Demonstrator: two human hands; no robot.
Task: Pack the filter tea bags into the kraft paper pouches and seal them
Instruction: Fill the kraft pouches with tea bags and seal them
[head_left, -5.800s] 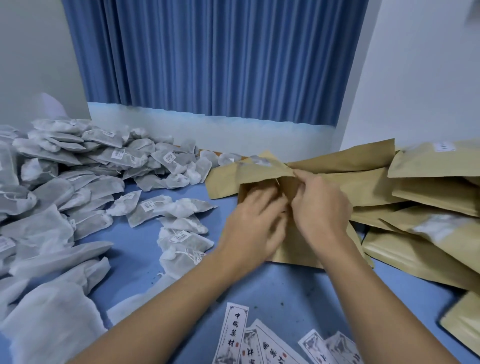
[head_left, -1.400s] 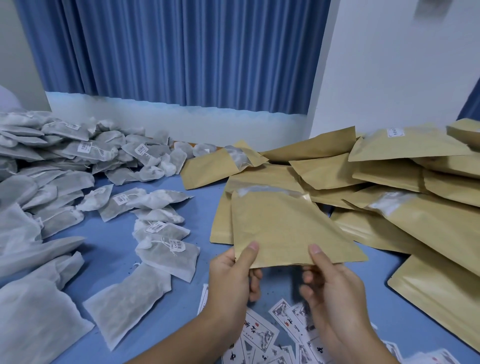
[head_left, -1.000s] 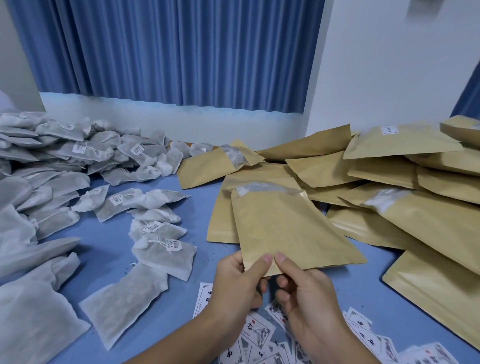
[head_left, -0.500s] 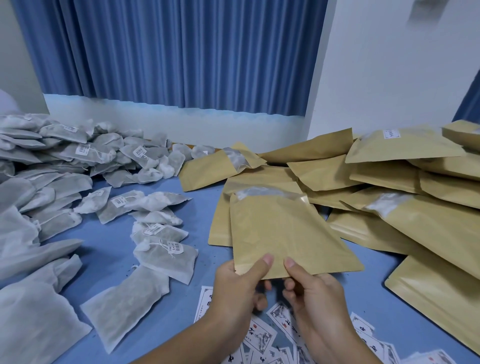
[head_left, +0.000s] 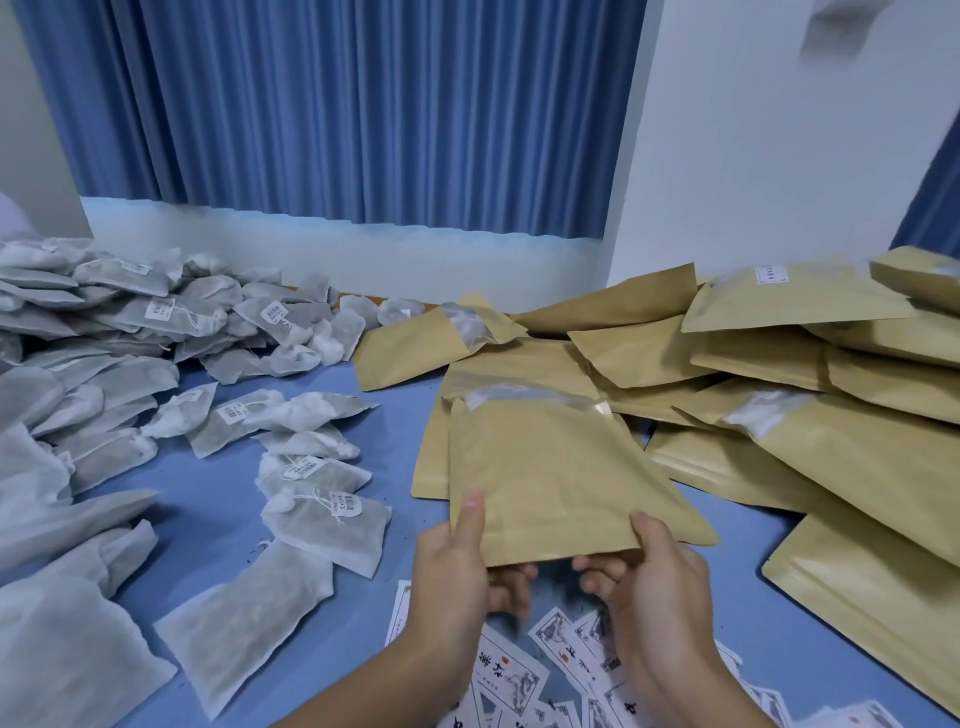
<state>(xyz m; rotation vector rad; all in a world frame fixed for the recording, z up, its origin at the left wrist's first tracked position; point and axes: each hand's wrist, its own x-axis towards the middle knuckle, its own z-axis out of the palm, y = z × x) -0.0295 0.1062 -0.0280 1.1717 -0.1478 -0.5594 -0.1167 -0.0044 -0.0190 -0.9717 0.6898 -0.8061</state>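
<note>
A large heap of filter tea bags (head_left: 130, 332) is spread over the left part of the blue table (head_left: 208, 519), many with small white tags on strings. Nearer the middle, one tagged tea bag (head_left: 327, 525) is laid flat, and a plain one (head_left: 244, 623) is seen just below it, toward the near edge.

At the centre, a kraft paper pouch (head_left: 561, 478) is held above the table by its near edge, its far end tilted away and a pale strip shown along its top. The near left corner is pinched by the left hand (head_left: 457, 566), with the thumb pressed on the upper face and the fingers curled beneath. The near right side of the same edge is gripped by the right hand (head_left: 644, 577) in the same way. A second pouch is partly covered by the held one, on the table behind it.

Below the hands, printed paper labels (head_left: 524, 675) with black characters are scattered on the table.

To the right, a loose pile of kraft pouches (head_left: 810, 374) is stacked, overlapping one another, up against the white wall (head_left: 779, 156). Blue curtains (head_left: 363, 114) are hung behind the table.
</note>
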